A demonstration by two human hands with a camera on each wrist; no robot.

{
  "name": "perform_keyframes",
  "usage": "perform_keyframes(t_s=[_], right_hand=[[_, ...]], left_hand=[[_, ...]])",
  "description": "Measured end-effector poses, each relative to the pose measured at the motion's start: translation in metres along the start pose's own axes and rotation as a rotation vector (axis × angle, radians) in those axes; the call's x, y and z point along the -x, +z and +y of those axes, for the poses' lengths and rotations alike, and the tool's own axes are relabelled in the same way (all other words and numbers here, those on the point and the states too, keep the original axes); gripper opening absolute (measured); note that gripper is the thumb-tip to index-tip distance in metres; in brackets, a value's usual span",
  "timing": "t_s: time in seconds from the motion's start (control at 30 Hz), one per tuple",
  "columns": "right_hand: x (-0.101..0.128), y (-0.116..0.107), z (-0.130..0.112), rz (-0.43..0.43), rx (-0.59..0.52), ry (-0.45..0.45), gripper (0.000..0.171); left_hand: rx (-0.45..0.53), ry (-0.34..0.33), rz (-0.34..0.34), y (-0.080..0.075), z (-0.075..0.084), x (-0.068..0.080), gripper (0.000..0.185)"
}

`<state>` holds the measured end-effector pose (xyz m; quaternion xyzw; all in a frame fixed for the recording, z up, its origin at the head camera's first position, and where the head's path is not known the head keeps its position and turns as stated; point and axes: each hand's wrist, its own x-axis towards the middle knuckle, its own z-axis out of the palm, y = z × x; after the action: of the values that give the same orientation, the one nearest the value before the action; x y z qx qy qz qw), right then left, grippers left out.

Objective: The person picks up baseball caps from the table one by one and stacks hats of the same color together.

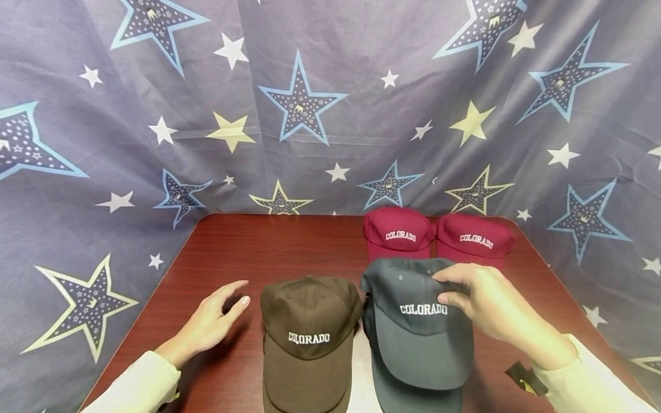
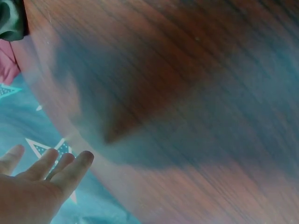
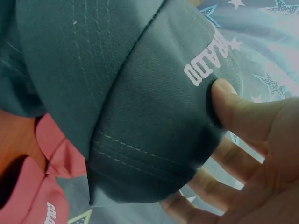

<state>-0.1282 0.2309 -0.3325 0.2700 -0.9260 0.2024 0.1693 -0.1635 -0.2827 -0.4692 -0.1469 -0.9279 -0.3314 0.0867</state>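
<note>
Room: grey-blue backdrop cloth (image 1: 315, 163), printed with blue, white and yellow stars, hangs behind and down both sides; creased in places.

Surface: reddish-brown wood-grain table (image 1: 248, 246), rounded far corners, far edge near the cloth. Soft shadow on it in the left wrist view.

Caps, all marked COLORADO where the front shows:
- Grey cap (image 1: 413, 350): right of table centre, over a lower grey cap (image 1: 418, 401) whose brim shows beneath it. Can't tell if the two touch. Brim points toward the person and down, crown away. Long axis runs front to back, brim tip swung slightly right. White lettering reads upright from the person's side.
- Brown cap (image 1: 310, 367): just left of the grey one, brim also toward the person, axis nearly straight front to back.
- Two red caps, left one (image 1: 395, 223) and right one (image 1: 467, 226): side by side at the far right, lettering facing the person.

Right hand (image 1: 490, 304): clamped on the grey cap's crown, right side, thumb beside the end of the lettering, other fingers behind the fabric.

Left hand (image 1: 206, 321): holding nothing, thumb and fingers apart, left of the brown cap and clear of it.

Sleeves (image 1: 136, 384) are pale on both arms.
</note>
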Motion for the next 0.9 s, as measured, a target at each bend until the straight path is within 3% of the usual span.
perform_keyframes(t_s=[0.3,0.9], right_hand=[[0.016,0.015,0.007,0.005,-0.044,0.012,0.040],[0.029,0.043,0.014,-0.183,-0.026,0.100,0.041]], left_hand=[[-0.002,0.001,0.002,-0.001,0.001,0.001,0.046],[-0.009,0.001,0.003,-0.003,0.002,0.001,0.047]])
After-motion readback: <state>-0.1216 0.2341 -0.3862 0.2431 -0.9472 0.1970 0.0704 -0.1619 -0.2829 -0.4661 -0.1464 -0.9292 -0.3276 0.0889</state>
